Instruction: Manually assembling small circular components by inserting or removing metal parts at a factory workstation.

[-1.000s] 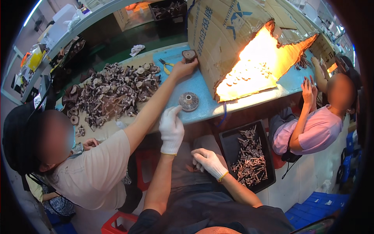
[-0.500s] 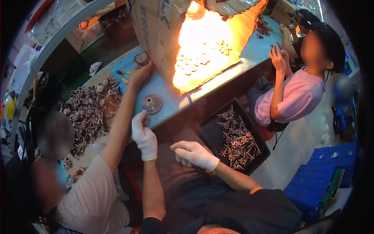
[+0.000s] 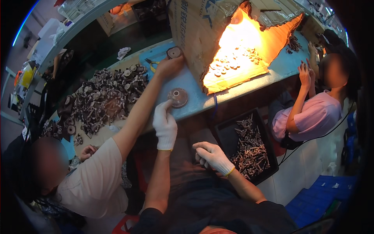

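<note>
White gloves (image 3: pixel 165 126), yellow at the cuffs (image 3: pixel 165 150); mottled brown disc (image 3: pixel 180 102); pale blue table (image 3: pixel 193 102); black tray (image 3: pixel 227 136); pink shirt (image 3: pixel 317 117).

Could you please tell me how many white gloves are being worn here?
2: one is on the person's left hand, by the round disc; the other is on the right hand, beside the black tray. Others may be hidden.

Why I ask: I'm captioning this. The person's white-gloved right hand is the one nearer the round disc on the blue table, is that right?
Wrong hand: the head view shows the white-gloved left hand nearer the round disc on the blue table.
</note>
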